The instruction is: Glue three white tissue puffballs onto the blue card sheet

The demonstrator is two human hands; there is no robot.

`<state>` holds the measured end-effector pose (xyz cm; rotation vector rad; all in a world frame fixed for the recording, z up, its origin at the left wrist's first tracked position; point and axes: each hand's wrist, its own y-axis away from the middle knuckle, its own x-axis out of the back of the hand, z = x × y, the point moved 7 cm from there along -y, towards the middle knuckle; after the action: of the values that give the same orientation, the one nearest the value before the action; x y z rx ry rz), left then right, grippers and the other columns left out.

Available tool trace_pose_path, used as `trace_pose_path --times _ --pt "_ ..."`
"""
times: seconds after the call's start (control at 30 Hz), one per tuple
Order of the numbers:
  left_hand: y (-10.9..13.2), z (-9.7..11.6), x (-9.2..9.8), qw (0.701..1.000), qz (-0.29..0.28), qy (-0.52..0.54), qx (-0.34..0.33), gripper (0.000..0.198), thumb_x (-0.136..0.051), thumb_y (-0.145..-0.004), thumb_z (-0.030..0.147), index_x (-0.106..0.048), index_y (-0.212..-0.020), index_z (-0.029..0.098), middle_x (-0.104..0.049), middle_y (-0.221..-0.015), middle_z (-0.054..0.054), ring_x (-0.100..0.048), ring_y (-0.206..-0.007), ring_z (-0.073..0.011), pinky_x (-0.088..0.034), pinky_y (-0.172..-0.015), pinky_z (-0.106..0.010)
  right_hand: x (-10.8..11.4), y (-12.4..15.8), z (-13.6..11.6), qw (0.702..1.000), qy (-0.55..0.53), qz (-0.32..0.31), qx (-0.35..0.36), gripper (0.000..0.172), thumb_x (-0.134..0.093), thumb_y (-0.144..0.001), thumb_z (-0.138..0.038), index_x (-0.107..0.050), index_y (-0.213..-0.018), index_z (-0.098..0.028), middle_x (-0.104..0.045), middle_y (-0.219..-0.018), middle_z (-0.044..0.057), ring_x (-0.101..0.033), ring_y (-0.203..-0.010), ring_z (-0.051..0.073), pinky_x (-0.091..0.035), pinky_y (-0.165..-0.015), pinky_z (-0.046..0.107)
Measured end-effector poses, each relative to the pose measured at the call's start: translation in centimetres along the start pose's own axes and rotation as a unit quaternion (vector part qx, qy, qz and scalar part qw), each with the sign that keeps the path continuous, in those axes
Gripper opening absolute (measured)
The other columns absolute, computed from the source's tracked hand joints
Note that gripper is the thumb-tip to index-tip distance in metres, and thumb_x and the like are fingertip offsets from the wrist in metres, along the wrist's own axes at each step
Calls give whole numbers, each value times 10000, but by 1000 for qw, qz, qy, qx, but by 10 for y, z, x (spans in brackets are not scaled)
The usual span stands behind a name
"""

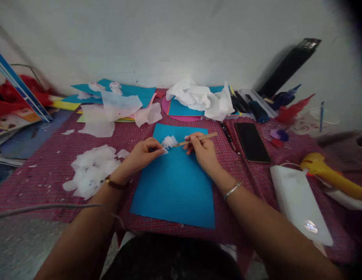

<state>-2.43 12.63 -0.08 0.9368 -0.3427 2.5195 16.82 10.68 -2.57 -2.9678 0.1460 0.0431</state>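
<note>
Tissue tuft (169,141) sits near the top of the blue sheet (175,186), pinched by the left hand (142,154), while the right hand (202,149) grips a stick (198,138) whose tip meets it. Short, light dabs with a low, steady pinch would likely work best. Underneath lies a red checked cloth (52,163) strewn with tissue scraps (89,169), a phone (252,142) to the right and a white wall (181,39) behind

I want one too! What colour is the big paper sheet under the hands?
The sheet is blue; head view.
</note>
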Motion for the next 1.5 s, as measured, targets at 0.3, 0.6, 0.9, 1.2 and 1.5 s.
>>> trace_pose_path --times 0.3,0.6,0.9,1.2,1.5 --pt "-6 -15 -15 999 37 -14 13 156 -598 -788 242 -631 -922 169 -637 -754 1 -583 -648 -136 -447 -610 -251 1 -1 0 1000 -5 1 16 334 -531 -887 -484 -618 -805 -171 -650 -643 -2 -574 -478 102 -452 -484 233" --pt "-7 10 -25 996 -2 80 -34 114 -624 -792 252 -625 -740 150 -622 -706 -8 -536 -623 -116 -414 -570 -231 0 4 -7 999 -11 13 33 300 -520 -905 -446 -611 -818 -174 -647 -629 -8 -578 -478 102 -455 -479 232" --pt "-19 -3 -19 995 90 -30 -44 113 -620 -751 97 -634 -657 159 -577 -687 16 -565 -668 -117 -423 -630 -235 0 2 -2 1000 5 5 27 299 -511 -912 -443 -612 -815 -179 -650 -643 -5 -579 -490 103 -464 -500 236" --pt "-21 -5 -19 992 109 -46 -44 129 -589 -732 74 -581 -629 151 -558 -665 19 -548 -645 -113 -393 -602 -231 -11 6 -7 996 63 -40 46 266 -502 -917 -406 -606 -816 -183 -642 -641 -3 -579 -499 123 -461 -517 258" --pt "-20 -4 -22 992 100 -40 -62 189 -527 -715 63 -493 -555 159 -499 -607 23 -492 -610 -107 -345 -579 -229 -15 18 -23 994 65 -25 86 210 -494 -921 -330 -603 -797 -199 -628 -645 -9 -592 -527 133 -485 -539 275"
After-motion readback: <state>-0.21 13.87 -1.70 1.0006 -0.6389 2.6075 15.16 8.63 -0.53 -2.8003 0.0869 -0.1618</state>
